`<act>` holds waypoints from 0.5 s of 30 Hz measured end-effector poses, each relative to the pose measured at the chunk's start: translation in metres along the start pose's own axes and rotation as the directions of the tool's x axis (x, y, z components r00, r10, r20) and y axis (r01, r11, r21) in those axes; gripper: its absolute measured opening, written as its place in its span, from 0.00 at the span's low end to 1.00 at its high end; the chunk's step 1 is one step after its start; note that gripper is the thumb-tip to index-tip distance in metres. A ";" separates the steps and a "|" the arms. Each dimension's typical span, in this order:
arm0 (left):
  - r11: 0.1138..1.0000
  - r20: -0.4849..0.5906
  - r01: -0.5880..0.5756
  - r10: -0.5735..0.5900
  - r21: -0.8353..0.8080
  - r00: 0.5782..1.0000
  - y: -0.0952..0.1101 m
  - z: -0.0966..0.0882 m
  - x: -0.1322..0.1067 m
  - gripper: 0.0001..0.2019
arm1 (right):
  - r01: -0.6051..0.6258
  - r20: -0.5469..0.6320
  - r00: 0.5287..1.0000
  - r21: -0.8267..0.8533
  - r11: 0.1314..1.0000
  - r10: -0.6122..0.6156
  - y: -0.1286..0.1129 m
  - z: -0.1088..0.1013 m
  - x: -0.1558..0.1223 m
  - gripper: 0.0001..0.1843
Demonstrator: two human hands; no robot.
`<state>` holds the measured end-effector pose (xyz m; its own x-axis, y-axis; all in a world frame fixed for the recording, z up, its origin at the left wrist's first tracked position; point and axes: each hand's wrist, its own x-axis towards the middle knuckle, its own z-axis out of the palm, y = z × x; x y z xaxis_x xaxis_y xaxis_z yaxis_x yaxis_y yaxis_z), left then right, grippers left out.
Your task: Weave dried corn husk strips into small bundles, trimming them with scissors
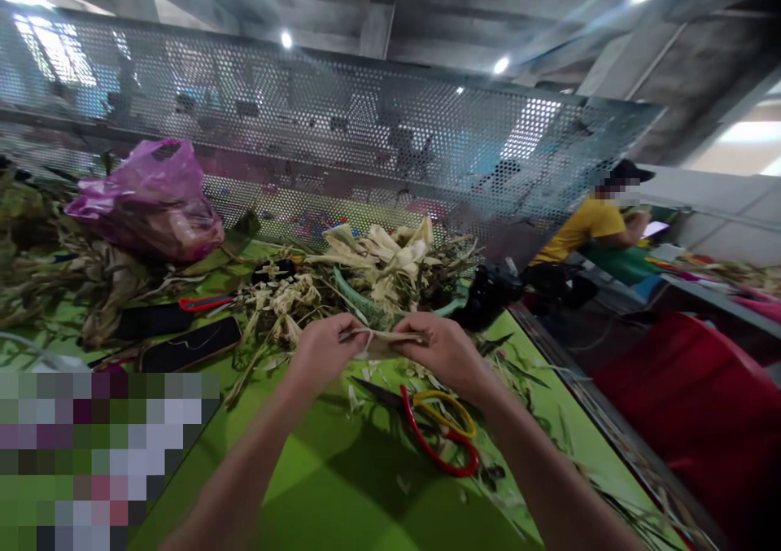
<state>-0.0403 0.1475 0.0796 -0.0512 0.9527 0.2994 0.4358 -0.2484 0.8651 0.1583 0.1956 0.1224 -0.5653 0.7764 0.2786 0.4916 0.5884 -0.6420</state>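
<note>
A pale strip of dried husk (383, 343) stretches between my two hands above the green table. My left hand (326, 352) pinches one end of it, and my right hand (442, 352) grips the other end, fingers closed. Just below them lies a pair of scissors (436, 429) with one red and one yellow handle, blades pointing left. Behind my hands rises a heap of dried husks and leaves (390, 266), pale cream and brown. A curved green piece (354, 295) sticks out of that heap.
To the left are a red utility knife (207, 301), a dark phone-like slab (190, 345) and a purple plastic bag (152, 201). A perforated metal panel (342, 144) borders the back of the green table (342, 494). A person in yellow (586, 229) sits at the right, beyond red cloth-like material (689, 413).
</note>
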 end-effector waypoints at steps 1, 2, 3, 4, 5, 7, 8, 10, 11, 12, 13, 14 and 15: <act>1.000 -0.079 -0.011 0.010 -0.007 0.997 0.001 -0.003 0.001 0.09 | -0.023 0.000 1.000 -0.003 1.000 0.023 0.002 0.001 0.000 0.02; 1.000 -0.187 -0.024 0.022 -0.008 0.982 0.001 -0.005 0.001 0.11 | -0.046 -0.019 0.999 0.013 0.999 0.047 0.005 0.002 0.001 0.02; 0.999 -0.316 -0.042 0.042 0.008 0.948 0.002 -0.008 0.002 0.12 | -0.067 -0.050 0.996 0.046 0.997 0.069 0.008 0.002 0.001 0.03; 0.997 -0.453 -0.061 0.074 0.044 0.889 0.004 -0.010 0.001 0.14 | -0.082 -0.087 0.992 0.088 0.993 0.090 0.010 0.003 0.002 0.05; 0.993 -0.577 -0.074 0.112 0.088 0.809 0.005 -0.012 0.001 0.15 | -0.095 -0.127 0.986 0.135 0.986 0.113 0.012 0.004 0.003 0.06; 0.987 -0.732 -0.083 0.158 0.138 0.662 0.009 -0.011 -0.002 0.15 | -0.118 -0.198 0.966 0.234 0.965 0.166 0.014 0.006 0.004 0.09; 0.990 -0.754 -0.084 0.142 0.115 0.641 0.011 -0.009 -0.003 0.15 | -0.128 -0.228 0.954 0.281 0.951 0.195 0.014 0.008 0.004 0.10; 0.997 -0.669 -0.065 0.022 -0.040 0.743 0.014 0.002 -0.008 0.15 | -0.131 -0.270 0.933 0.363 0.922 0.239 0.013 0.016 0.002 0.12; 0.988 -0.511 -0.028 -0.053 -0.150 0.858 0.015 0.010 -0.010 0.15 | -0.126 -0.286 0.924 0.398 0.908 0.254 0.011 0.022 0.002 0.12; 0.971 -0.338 0.014 -0.097 -0.239 0.936 0.015 0.018 -0.011 0.15 | -0.116 -0.295 0.919 0.428 0.897 0.260 0.009 0.029 0.000 0.12; 0.949 -0.200 0.063 -0.130 -0.308 0.971 0.015 0.026 -0.013 0.15 | -0.105 -0.298 0.918 0.455 0.884 0.262 0.007 0.035 -0.001 0.11; 0.925 -0.120 0.095 -0.148 -0.369 0.982 0.014 0.033 -0.014 0.16 | -0.095 -0.288 0.922 0.481 0.872 0.259 0.005 0.042 -0.002 0.11; 0.900 -0.094 0.108 -0.162 -0.421 0.982 0.012 0.039 -0.014 0.16 | -0.092 -0.262 0.931 0.502 0.860 0.252 0.004 0.048 -0.003 0.10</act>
<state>0.0011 0.1381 0.0698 -0.2056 0.9596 0.1919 0.0082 -0.1944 0.9809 0.1302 0.1841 0.0849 -0.2289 0.9308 0.2849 0.1420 0.3215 -0.9362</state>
